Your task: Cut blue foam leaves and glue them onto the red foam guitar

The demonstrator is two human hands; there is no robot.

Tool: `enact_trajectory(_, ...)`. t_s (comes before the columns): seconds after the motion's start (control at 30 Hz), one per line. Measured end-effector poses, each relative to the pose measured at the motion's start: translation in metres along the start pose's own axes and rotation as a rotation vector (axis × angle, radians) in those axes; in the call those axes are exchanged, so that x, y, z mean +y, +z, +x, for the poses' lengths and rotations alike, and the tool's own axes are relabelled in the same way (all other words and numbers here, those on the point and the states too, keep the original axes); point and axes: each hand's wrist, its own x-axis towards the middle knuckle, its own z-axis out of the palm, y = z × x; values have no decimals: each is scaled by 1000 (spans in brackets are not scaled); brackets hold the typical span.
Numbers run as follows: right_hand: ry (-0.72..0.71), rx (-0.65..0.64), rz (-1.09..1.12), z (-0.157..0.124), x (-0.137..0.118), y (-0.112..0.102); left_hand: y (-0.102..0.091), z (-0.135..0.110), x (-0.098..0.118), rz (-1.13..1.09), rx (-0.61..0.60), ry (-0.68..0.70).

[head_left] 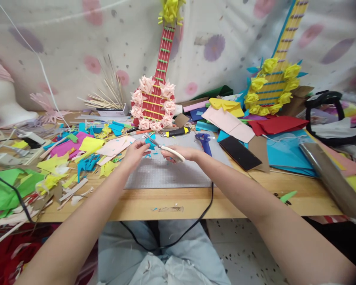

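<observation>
My right hand [180, 153] is closed around the cream handles of a pair of scissors [163, 147], whose blades point left and up. My left hand [135, 152] pinches a small blue paper piece [150, 141] right at the blades. Both hands hover over a grey cutting mat [169, 174] on the wooden table [225, 198]. Tiny blue scraps lie on the mat under the blades.
A red paper guitar [157, 95] with pink flowers and a yellow paper guitar [273, 85] lean on the back wall. A blue glue gun [204, 140], black phone [239, 152], yellow-black utility knife [175, 132], wooden skewers [106, 97], coloured sheets right and scraps left crowd the table.
</observation>
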Motion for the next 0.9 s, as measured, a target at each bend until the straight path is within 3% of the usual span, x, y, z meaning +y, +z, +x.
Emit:
enact_trajectory(0.23, 46, 12, 96, -2, 8, 8, 8, -4, -5, -25, -44, -66)
enact_trajectory(0.9, 50, -1, 239, -5, 13, 10, 12, -4, -2, -40, -63, -59)
